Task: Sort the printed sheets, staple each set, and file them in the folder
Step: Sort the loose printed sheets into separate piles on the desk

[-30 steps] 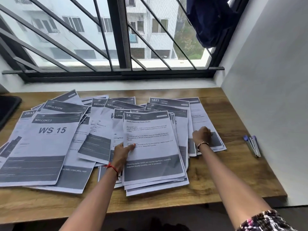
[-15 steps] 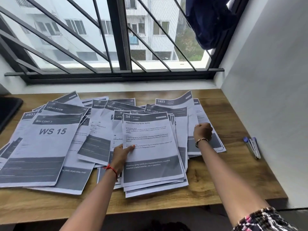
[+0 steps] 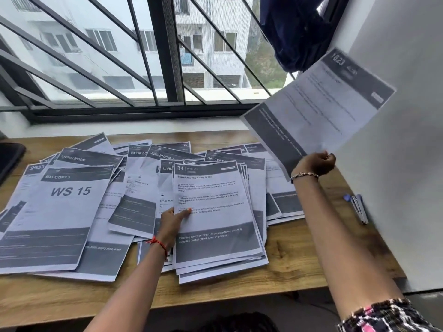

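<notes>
The right hand is pinching a lifted sheet by its lower edge, holding it up and to the right of the table, its long axis tilting away toward the wall, header farthest from the wrist. The kitchen stack is lying down and to the left of it, long axis running toward the window, and the left hand is resting flat on that stack's left edge with fingers spread, so it is the nearer hand (likely the sorting target, if the headers match). The remaining sheets are fanning loosely over the grained wooden table: thin, floppy, matte paper with dark printed bands.
</notes>
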